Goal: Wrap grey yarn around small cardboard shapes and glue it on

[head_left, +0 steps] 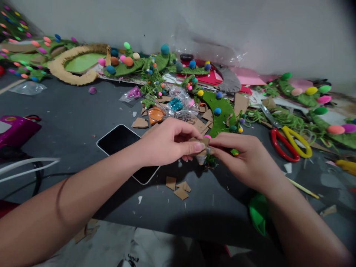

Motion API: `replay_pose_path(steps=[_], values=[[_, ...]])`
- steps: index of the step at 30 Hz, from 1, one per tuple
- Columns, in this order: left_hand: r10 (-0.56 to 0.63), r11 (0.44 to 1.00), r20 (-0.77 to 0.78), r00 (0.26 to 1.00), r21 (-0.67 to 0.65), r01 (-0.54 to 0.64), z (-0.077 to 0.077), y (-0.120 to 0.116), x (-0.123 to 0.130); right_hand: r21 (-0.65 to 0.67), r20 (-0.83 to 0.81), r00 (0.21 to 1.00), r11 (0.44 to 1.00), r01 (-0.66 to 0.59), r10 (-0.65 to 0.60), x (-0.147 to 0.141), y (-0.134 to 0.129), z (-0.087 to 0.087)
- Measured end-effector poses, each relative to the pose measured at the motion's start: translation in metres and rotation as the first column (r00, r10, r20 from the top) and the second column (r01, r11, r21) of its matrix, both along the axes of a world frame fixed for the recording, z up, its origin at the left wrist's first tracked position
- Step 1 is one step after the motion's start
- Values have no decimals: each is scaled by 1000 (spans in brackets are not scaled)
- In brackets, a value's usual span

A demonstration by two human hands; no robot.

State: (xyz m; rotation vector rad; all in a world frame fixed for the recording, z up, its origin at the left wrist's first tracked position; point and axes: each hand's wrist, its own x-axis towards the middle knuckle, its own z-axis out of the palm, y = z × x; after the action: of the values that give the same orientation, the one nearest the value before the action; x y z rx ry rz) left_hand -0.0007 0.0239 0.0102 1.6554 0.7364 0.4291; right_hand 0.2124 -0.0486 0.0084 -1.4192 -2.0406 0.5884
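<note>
My left hand (169, 142) is closed in a pinch on a small piece of brown cardboard (205, 141) above the table. From the other side, my right hand (246, 155) pinches the same piece between thumb and forefinger. A pale, ridged bit (201, 159) hangs under the cardboard; its kind is unclear. Just behind the fingers lies a curved green felt-covered piece (222, 115) with coloured pompoms. Under my left wrist is a phone (119, 139) with a dark screen. Several cardboard scraps (181, 193) lie below my hands.
Scissors (290, 146) with red and yellow handles and a yellow stick (303, 188) lie to the right. A purple tool (19, 129) and white cable (30, 161) are at left. Pompom-trimmed green pieces, a beige ring (65, 70) and plastic bags line the wall.
</note>
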Motion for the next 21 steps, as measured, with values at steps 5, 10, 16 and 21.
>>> replay_pose_path(steps=[5,10,16,21], values=[[20,967,-264,964,250,49,0,-6,3,10,73,989,991,130,-130,-5,-1,2],[193,906,-242,951,417,-78,0,-9,8,-52,40,992,991,125,-123,-17,-6,8],[308,901,69,949,298,-315,1,-6,6,155,52,995,985,73,-82,-12,-9,1],[330,916,219,918,160,-368,-2,-3,7,258,94,994,966,31,-57,-9,-8,-3]])
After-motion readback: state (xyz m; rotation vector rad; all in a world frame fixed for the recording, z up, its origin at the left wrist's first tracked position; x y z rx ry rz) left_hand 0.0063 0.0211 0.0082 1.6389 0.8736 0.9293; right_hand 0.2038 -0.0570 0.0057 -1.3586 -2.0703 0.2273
